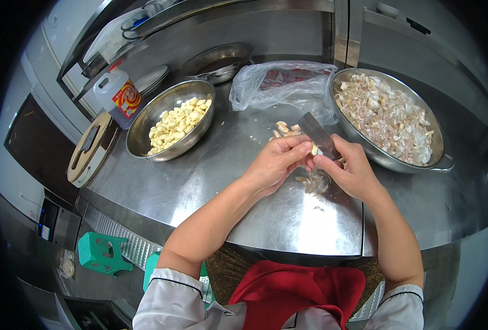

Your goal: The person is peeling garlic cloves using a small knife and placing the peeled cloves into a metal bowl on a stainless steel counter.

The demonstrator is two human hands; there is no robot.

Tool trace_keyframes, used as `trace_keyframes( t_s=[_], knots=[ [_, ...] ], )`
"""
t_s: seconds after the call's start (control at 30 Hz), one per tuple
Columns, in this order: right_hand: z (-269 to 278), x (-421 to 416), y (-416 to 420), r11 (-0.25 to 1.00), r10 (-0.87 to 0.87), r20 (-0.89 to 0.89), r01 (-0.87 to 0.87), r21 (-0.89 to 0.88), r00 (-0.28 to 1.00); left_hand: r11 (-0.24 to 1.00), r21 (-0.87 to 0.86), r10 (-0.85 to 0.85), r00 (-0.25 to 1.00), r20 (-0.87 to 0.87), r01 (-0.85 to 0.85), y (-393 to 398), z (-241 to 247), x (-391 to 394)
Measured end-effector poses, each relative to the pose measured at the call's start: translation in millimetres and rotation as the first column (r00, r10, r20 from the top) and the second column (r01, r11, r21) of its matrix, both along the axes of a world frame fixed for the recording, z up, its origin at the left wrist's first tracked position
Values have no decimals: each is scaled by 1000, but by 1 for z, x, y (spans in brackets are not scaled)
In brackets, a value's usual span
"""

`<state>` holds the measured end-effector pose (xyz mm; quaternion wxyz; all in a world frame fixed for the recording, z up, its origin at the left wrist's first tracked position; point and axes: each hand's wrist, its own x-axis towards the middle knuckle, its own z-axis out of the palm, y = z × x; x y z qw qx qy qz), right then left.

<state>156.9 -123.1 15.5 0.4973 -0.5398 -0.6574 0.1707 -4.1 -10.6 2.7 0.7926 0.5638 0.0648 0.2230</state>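
A garlic clove is pinched between the fingers of my left hand. My right hand grips a small knife with a broad metal blade, its thumb up against the clove. Just behind my hands lie several unpeeled garlic cloves, and loose garlic skins lie below them on the steel counter. To the left, a steel bowl holds many peeled cloves. At the right a large steel basin with a loop handle is heaped with garlic skins and papery pieces.
Crumpled clear plastic bags lie behind my hands, touching or close to the basin. Farther back are a dark metal pan, stacked plates, a plastic jug and a wooden-topped lidded tub. Green stools stand on the floor at left.
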Motion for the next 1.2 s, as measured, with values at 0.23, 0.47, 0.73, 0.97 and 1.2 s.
trace_keyframes(
  t_s=[0.23, 0.47, 0.73, 0.97, 1.2],
  knots=[
    [-4, 1, 2, 999, 26, 17, -27, 29, 1000, 996, -84, 22, 1000, -7, -22, -5, 0, 3],
    [-5, 0, 2, 998, 19, 21, -20, 52, 1000, 994, -103, 29, 1000, -5, -29, -6, 2, 4],
    [-4, 1, 1, 999, -24, 52, 22, 30, 998, 986, -168, 3, 1000, 21, 1, -6, -2, 4],
    [-10, 4, 5, 994, -44, 141, 30, 106, 989, 983, -184, 1, 1000, 23, 3, -2, -9, 3],
    [-1, -4, 0, 994, -71, 47, 67, 86, 996, 986, -164, -25, 998, 56, 34, -1, -6, 2]
  ],
)
